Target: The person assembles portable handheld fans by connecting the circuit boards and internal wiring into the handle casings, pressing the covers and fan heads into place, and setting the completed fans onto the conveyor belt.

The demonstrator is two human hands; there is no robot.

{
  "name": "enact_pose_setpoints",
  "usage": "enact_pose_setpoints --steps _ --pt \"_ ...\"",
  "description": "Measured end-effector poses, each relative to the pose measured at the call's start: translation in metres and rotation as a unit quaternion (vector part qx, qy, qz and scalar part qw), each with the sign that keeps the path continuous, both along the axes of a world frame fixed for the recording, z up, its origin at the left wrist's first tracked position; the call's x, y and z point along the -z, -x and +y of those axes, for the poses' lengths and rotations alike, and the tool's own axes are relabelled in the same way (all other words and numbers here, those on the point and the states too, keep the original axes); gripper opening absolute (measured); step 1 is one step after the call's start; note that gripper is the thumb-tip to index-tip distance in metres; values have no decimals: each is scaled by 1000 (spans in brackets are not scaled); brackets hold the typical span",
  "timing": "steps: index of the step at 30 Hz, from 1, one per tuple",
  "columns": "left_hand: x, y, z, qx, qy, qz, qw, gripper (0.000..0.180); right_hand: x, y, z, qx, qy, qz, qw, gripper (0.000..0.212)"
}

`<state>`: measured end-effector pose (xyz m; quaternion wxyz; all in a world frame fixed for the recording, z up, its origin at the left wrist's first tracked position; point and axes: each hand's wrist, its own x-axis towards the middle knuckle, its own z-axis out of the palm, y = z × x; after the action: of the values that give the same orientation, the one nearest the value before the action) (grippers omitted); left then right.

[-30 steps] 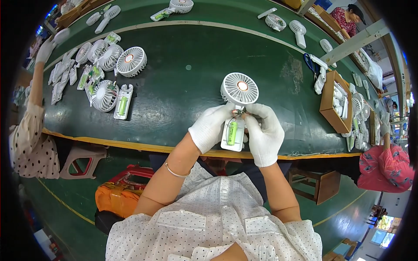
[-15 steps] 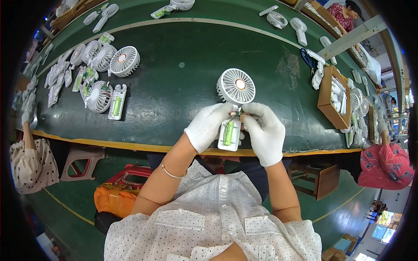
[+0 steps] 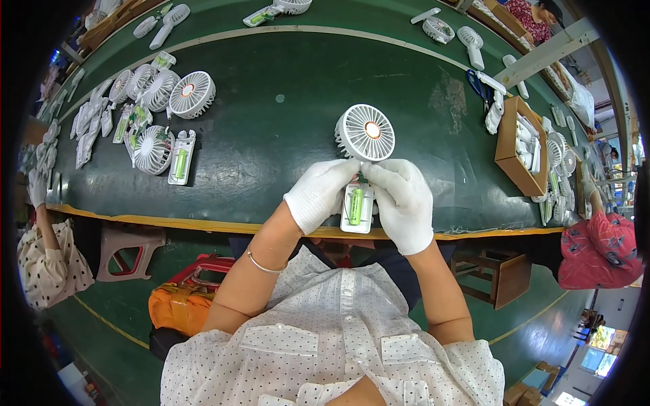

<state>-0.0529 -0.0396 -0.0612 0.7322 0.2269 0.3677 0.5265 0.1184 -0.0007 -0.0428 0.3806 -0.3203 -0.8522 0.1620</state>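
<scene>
White-gloved left hand [image 3: 321,195] and right hand [image 3: 405,206] pinch the fan [image 3: 366,132] from both sides; a green battery [image 3: 355,206] lies in its handle [image 3: 355,228].

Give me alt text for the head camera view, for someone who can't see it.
The wearer's gloved left hand and right hand hold a white handheld fan between its head and open handle, where a green cylindrical battery shows. On the green table, fan parts lie to the left and a cardboard box sits to the right.
</scene>
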Motion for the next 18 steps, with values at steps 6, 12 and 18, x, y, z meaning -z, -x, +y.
enact_pose_setpoints --steps 6,12,18 --pt "16 5 -2 24 -153 199 968 29 -5 -2 -6 -14 -33 -43 998 30" --pt "19 5 1 -49 -336 332 880 20 -3 -1 -11 -15 -66 -63 996 26" --pt "-8 8 -4 35 -134 251 958 25 0 -2 -15 -25 -72 -70 995 26"
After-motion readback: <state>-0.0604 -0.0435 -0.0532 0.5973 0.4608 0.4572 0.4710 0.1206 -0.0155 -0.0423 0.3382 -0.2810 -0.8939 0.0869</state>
